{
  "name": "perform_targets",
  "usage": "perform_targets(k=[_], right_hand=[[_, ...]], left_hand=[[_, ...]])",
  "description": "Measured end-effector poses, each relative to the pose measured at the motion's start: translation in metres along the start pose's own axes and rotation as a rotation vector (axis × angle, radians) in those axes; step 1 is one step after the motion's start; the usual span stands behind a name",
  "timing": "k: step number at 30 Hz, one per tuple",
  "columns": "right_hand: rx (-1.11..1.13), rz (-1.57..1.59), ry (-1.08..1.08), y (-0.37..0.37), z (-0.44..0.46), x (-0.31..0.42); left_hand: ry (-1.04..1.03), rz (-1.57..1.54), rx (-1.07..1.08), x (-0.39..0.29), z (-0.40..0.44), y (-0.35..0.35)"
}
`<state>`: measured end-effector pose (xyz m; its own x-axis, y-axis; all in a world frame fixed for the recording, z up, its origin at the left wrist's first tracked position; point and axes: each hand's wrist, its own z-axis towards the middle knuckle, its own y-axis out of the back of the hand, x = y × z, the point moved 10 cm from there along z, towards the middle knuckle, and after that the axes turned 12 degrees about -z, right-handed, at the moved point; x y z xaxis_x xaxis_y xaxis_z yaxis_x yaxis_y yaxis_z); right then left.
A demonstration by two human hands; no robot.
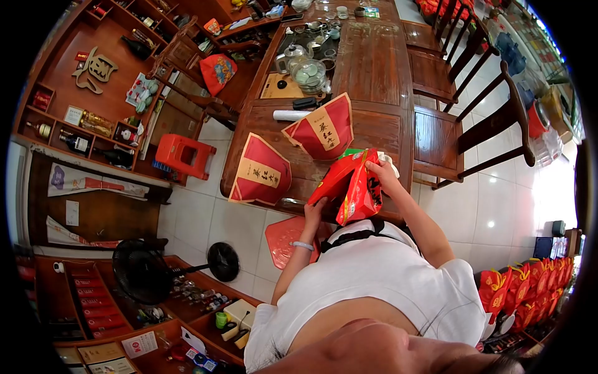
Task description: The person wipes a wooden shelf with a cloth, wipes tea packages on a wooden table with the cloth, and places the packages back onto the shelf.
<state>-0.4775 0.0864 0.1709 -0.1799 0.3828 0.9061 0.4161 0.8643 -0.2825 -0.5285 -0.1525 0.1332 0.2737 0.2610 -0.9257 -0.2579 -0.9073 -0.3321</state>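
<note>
A red paper bag [358, 193] with gold and black print is tilted at the table's near edge, its two panels spread apart in a V. My left hand [316, 210] is closed on the lower left panel. On the upper right side, my right hand [385, 176] grips the bag near its edge, beside something white and green that is partly hidden behind it. Two red-and-tan pouches with Chinese lettering are close by: one pouch [261, 170] stands at the table's left corner, the other pouch [322, 129] just beyond the bag.
On the wooden table [374, 81] are a tea tray with a glass kettle [295, 55], stacked glass dishes [308, 73] and a white roll [291, 115]. Wooden chairs [436, 140] line the right side. A red stool [184, 156] and black fan [142, 272] stand left.
</note>
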Motion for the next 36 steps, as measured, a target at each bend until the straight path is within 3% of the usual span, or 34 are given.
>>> perform_targets(k=[14, 16, 23, 36], right_hand=[[-0.021, -0.023, -0.029, 0.001, -0.005, 0.001], [-0.015, -0.045, -0.041, 0.0, -0.006, 0.002], [0.003, -0.058, -0.02, 0.004, -0.001, -0.006], [0.019, -0.005, -0.022, 0.002, 0.001, -0.01]], left_hand=[[-0.025, 0.054, -0.021, -0.004, -0.003, 0.003], [0.077, 0.107, 0.025, 0.011, 0.0, 0.007], [0.069, 0.113, 0.028, 0.013, 0.001, 0.009], [0.022, 0.01, -0.008, 0.005, -0.002, 0.003]])
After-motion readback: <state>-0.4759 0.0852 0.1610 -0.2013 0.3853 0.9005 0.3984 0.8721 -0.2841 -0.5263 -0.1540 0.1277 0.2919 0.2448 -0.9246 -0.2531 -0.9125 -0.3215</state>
